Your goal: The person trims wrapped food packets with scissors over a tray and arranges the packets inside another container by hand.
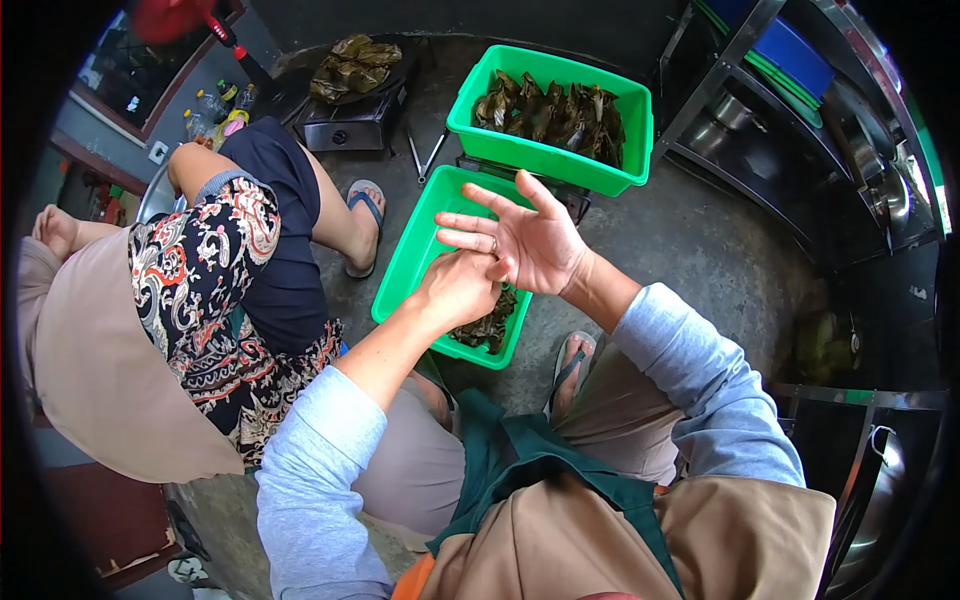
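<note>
My left hand (462, 290) is closed, its thumb and fingers wrapped about the little finger of my right hand (535, 240). That right hand is turned palm up with its thumb raised and the other fingers stretched out, holding nothing; one finger wears a ring. Both hands are above a green plastic tub (405, 262). Dark leaf-wrapped bundles (490, 325) lie in the tub's near end, partly hidden by my left hand. Farther back, a second green tub (555, 165) holds several upright leaf-wrapped bundles (550, 110).
A person in a patterned top (205, 260) sits close on my left. A small stove (345, 130) with dark leaf bundles (355, 65) on top stands at the back left. Metal shelves (760, 120) with pots are on the right. Plastic bottles (210, 105) stand by the left wall.
</note>
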A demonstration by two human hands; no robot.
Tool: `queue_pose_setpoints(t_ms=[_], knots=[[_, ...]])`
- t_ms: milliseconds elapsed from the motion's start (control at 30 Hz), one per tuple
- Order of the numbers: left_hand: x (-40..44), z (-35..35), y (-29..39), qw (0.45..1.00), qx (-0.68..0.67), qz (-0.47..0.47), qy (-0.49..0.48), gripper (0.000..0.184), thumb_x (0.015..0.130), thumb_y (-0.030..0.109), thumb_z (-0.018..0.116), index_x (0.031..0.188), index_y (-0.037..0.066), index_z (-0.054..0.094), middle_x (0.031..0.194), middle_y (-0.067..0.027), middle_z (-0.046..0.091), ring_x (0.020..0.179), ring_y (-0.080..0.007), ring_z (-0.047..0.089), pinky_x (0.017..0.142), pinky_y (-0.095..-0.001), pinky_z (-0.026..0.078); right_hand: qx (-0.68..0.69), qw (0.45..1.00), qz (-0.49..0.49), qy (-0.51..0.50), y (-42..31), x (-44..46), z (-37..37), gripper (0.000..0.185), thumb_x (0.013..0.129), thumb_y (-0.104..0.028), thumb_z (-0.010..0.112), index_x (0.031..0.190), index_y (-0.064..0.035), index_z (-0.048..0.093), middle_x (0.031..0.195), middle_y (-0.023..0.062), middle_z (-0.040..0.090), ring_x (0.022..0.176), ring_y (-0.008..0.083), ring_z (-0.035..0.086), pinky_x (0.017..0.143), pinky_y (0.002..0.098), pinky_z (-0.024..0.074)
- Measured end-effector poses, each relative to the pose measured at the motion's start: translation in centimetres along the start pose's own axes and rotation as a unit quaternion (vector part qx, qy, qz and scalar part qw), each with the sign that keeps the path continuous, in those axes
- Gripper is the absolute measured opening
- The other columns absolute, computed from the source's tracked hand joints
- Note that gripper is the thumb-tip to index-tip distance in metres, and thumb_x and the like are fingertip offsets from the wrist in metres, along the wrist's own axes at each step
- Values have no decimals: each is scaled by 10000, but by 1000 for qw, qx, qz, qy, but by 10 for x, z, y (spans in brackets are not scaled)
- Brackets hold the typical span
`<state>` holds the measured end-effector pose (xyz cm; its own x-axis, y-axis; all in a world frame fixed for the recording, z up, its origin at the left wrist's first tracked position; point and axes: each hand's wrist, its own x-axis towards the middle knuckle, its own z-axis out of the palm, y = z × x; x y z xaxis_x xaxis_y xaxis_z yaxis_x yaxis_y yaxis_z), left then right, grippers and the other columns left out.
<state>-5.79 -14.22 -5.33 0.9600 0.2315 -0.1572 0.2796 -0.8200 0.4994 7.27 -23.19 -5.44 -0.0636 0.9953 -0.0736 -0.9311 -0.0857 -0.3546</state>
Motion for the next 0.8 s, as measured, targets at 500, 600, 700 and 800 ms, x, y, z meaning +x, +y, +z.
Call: queue_pose_setpoints(t_ms=[500, 600, 700, 800], knots=[[-2, 20, -6, 987, 75, -15, -139, 376, 813, 216, 607, 1141, 32, 582, 1099, -224, 618, 1005, -366, 620, 841, -462, 517, -63, 997, -15, 44, 5, -9, -8, 524, 931, -535, 502, 1289, -154, 470, 1280, 135, 556, 1016, 211, 625, 692, 298, 479], [-8, 22, -10, 979, 89, -5, -183, 449, 820, 244, 616, 1240, 93, 563, 1229, -190, 571, 1118, -335, 577, 943, -432, 475, -148, 978, -43, 137, 2, -7, -8, 487, 939, -501, 504, 1279, -152, 485, 1203, 100, 603, 976, 180, 625, 701, 281, 460], [-10, 20, -10, 971, 94, -44, -215, 489, 821, 261, 621, 1286, 125, 551, 1280, -164, 546, 1182, -317, 540, 1003, -409, 436, -431, 868, -76, 236, 3, -6, -9, 406, 930, -374, 572, 1232, -107, 523, 1151, 87, 621, 945, 175, 621, 724, 320, 488], [-10, 21, -13, 974, 96, -39, -200, 507, 823, 267, 619, 1301, 117, 542, 1266, -161, 556, 1187, -319, 535, 1011, -403, 430, -794, 555, -156, 192, 3, -10, -22, 392, 841, -248, 661, 1184, -79, 569, 1113, 124, 619, 964, 247, 620, 778, 369, 505]])
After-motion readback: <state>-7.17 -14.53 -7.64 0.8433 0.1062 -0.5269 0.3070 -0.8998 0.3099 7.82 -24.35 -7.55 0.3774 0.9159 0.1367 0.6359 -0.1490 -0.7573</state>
